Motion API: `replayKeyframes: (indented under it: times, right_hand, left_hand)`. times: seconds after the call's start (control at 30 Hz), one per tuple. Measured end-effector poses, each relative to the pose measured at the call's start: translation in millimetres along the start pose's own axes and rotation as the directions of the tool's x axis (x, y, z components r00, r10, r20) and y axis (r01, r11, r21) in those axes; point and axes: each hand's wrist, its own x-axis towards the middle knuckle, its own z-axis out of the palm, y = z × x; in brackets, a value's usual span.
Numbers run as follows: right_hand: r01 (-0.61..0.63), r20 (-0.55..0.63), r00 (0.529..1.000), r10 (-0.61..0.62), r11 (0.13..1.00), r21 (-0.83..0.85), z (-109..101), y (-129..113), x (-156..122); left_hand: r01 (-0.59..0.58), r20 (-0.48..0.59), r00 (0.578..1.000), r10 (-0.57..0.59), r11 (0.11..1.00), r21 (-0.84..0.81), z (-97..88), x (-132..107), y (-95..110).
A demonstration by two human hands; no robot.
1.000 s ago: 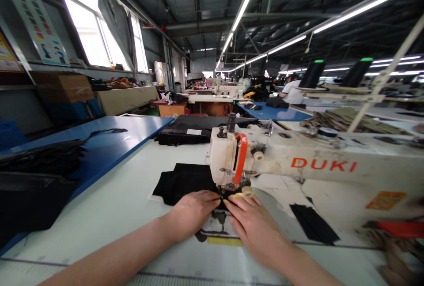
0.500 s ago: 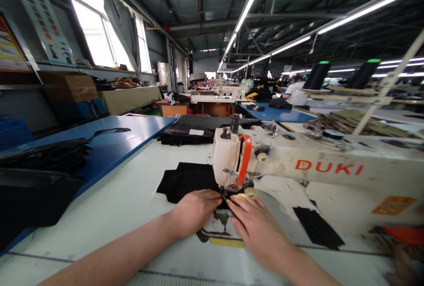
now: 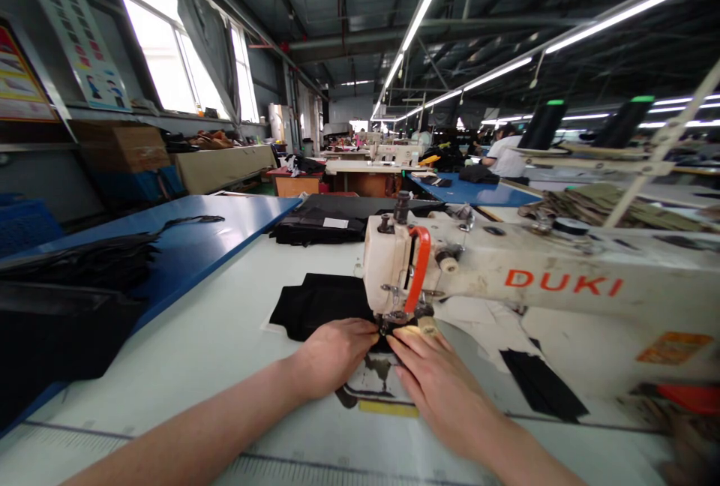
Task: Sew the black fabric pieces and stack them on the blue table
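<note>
A black fabric piece [image 3: 323, 306] lies on the machine bed, partly under the head of a white sewing machine [image 3: 388, 261]. Just left of the needle, my left hand [image 3: 337, 351] has its fingers closed together on the fabric's near edge; thumb and fingertips are partly hidden. My right hand [image 3: 436, 370] rests to the right of the needle, fingers stretched out and slightly apart, tips pressing the cloth. Both hands' fingertips nearly meet in front of the presser foot [image 3: 383, 323]. The metal needle plate [image 3: 378, 377] shows between the wrists.
Left of the machine, dark cut pieces [image 3: 73, 306] are heaped on a blue table [image 3: 236, 220]. A black stack with a white label [image 3: 336, 223] sits behind the fabric. Black strips [image 3: 543, 385] lie under the machine arm. Thread cones [image 3: 543, 126] stand at right; a person [image 3: 505, 154] sits farther back.
The whole view has shifted very slightly. Both hands keep their places beside the needle, and the fabric shows no clear movement.
</note>
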Motion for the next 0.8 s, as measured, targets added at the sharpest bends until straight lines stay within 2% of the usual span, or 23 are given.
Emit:
replayKeyframes:
  times: [0.37,0.53,0.67,0.8]
  right_hand:
    - [0.005,0.005,1.0,-0.005,1.0,-0.007,-4.3,-0.6,-0.8]
    - [0.027,-0.051,0.998,-0.025,0.999,0.039,-7.6,-1.6,-1.1]
    - [0.109,-0.195,0.977,-0.081,0.985,0.136,-13.4,1.8,-2.6]
    - [0.154,-0.287,0.952,-0.105,0.976,0.152,-12.0,12.1,-4.9]
  left_hand:
    - [0.003,-0.001,1.0,-0.003,1.0,0.024,-0.9,0.3,0.9]
    - [0.01,-0.003,1.0,-0.01,0.999,0.038,0.2,-1.9,-1.4]
    - [0.018,0.022,1.0,-0.02,0.998,0.061,-11.0,-32.4,10.1]
    - [0.052,0.094,0.994,-0.061,0.994,0.095,-32.4,-76.9,41.4]
